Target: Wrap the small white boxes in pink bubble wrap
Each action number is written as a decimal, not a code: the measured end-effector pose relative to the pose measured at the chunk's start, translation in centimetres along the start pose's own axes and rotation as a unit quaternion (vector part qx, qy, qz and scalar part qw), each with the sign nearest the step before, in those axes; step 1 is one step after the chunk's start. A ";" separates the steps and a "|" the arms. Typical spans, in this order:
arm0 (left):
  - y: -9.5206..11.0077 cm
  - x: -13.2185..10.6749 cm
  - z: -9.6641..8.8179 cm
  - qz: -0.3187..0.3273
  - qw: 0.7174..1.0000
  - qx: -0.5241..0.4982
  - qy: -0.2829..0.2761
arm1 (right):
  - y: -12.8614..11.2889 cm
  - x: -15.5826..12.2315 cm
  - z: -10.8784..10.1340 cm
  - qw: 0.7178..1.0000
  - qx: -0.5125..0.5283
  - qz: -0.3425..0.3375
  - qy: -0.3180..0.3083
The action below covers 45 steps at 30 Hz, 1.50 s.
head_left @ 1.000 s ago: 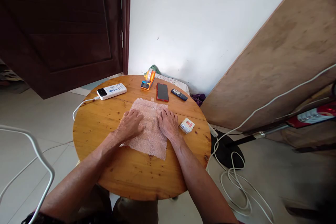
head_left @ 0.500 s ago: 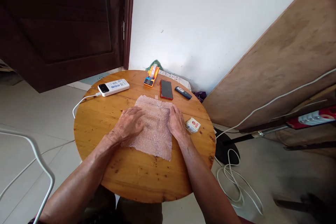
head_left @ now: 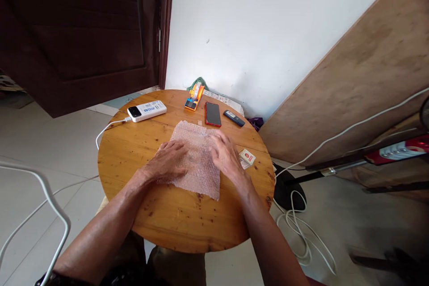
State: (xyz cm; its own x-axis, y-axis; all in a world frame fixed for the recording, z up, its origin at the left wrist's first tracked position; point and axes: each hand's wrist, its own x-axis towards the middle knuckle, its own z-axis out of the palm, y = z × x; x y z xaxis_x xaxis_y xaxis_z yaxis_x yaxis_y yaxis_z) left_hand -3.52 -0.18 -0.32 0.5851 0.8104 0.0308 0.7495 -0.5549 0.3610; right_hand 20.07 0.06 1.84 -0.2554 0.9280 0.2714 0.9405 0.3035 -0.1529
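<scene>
A sheet of pinkish, see-through bubble wrap (head_left: 197,167) lies flat on the round wooden table (head_left: 181,221). My left hand (head_left: 169,161) rests on its left side, palm down with the fingers stretched out. Over the sheet's right edge is my right hand (head_left: 226,154), its fingers apart and pointing toward the middle; whether the fingertips touch the wrap I cannot tell. Just right of that hand sits a small white and red box (head_left: 247,156), partly hidden by it. A small piece of clear tape (head_left: 199,123) shows at the sheet's far edge.
Along the far side stand an orange tape dispenser (head_left: 194,97), a red-edged phone (head_left: 212,114) and a dark blue handheld device (head_left: 233,118). A white power bank (head_left: 147,111) with a cable lies at the left. Coiled white cable (head_left: 295,223) is on the floor at right.
My right hand has shifted from the wrap's right edge inward over the sheet, its fingers spreading. My left hand has flattened out a little. The sheet's near edge sits slightly higher in view.
</scene>
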 end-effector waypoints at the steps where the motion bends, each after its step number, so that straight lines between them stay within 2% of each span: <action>1: 0.0 0.0 0.1 -0.001 1.000 -0.001 -0.004 | -0.7 -0.5 -0.5 0.998 0.019 -0.042 -0.036; 3: -0.2 0.0 0.1 -0.006 1.000 -0.005 -0.009 | -1.9 -2.0 -1.3 0.987 0.044 -0.107 -0.115; 6: -0.4 0.1 0.2 -0.009 1.000 -0.005 -0.012 | -2.4 -5.2 -2.0 0.977 0.051 -0.123 -0.165; 10: -0.4 0.1 0.0 0.006 1.000 -0.008 -0.016 | -0.1 -9.1 -2.7 0.987 0.043 -0.088 -0.126; 13: -0.4 -0.1 -0.1 0.000 1.000 -0.019 -0.012 | 2.4 -9.8 -3.3 0.994 0.059 -0.072 -0.061; 16: -0.5 -0.2 0.1 0.004 0.999 -0.033 0.000 | 4.7 -8.6 -3.8 0.996 0.064 0.018 0.054; 18: -0.8 0.0 0.3 0.010 0.999 -0.044 0.008 | 6.1 -7.4 -4.0 0.990 0.033 0.099 0.098; 19: -1.0 0.1 0.4 0.009 0.999 -0.050 0.013 | 6.7 -6.9 -3.9 0.987 0.017 0.131 0.093; 23: -1.7 0.9 0.7 -0.006 0.994 -0.096 0.047 | 7.9 -6.0 -3.5 0.977 0.008 0.212 -0.008; 26: -1.8 1.2 0.5 -0.025 0.987 -0.139 0.080 | 7.1 -6.2 -3.4 0.968 0.051 0.244 -0.004; 28: -1.7 1.3 0.3 -0.038 0.983 -0.153 0.092 | 5.7 -6.2 -3.6 0.967 0.106 0.231 0.034; 31: -1.5 1.3 0.2 -0.044 0.982 -0.156 0.098 | 2.6 -5.5 -3.9 0.966 0.195 0.149 0.083; 34: -1.3 1.3 0.2 -0.051 0.983 -0.144 0.097 | -0.3 -4.0 -3.0 0.966 0.242 0.061 0.065; 37: -1.3 1.5 0.2 -0.056 0.986 -0.130 0.092 | -2.2 -2.6 -0.8 0.968 0.250 0.009 0.023; 41: -1.2 1.5 0.2 -0.061 0.986 -0.121 0.093 | -2.9 -2.2 1.7 0.970 0.240 -0.028 -0.032; 45: -1.1 1.5 0.4 -0.060 0.987 -0.112 0.102 | -2.0 -3.0 2.2 0.963 0.267 -0.026 -0.027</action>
State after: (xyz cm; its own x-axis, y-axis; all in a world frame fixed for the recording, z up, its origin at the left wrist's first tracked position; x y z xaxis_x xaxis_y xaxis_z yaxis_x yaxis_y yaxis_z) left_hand -3.39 1.56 -1.02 0.4046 0.9016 0.1532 0.7096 -0.4151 0.5693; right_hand 18.48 -2.88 -0.73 -0.3232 0.9141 0.2449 0.6809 0.4044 -0.6106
